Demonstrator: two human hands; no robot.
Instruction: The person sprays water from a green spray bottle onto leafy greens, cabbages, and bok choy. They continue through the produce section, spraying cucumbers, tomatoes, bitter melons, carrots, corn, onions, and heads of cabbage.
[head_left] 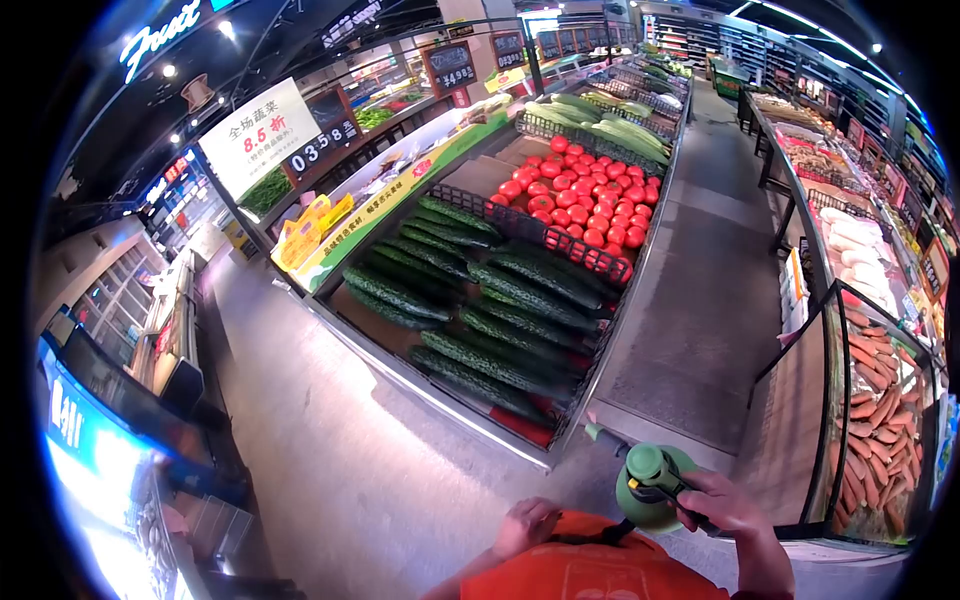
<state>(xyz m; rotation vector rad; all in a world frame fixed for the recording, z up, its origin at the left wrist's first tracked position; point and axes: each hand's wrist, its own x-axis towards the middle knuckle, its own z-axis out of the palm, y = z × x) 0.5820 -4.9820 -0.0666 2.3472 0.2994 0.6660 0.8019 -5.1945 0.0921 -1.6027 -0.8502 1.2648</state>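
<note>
My right hand is wrapped round the black handle of a green spray bottle, whose nozzle points up and left toward the corner of the vegetable stand. Close to my orange shirt, my left hand has its fingers curled together; whether it holds anything is too small to tell. Ahead of both hands lie dark green cucumbers in rows on the stand. Behind them are red tomatoes, with a black mesh divider between the two.
Pale green vegetables lie beyond the tomatoes. On the right, carrots fill a bin beside a long produce stand. A price sign stands at the left over the cucumber stand's edge. Lit counters are at the far left.
</note>
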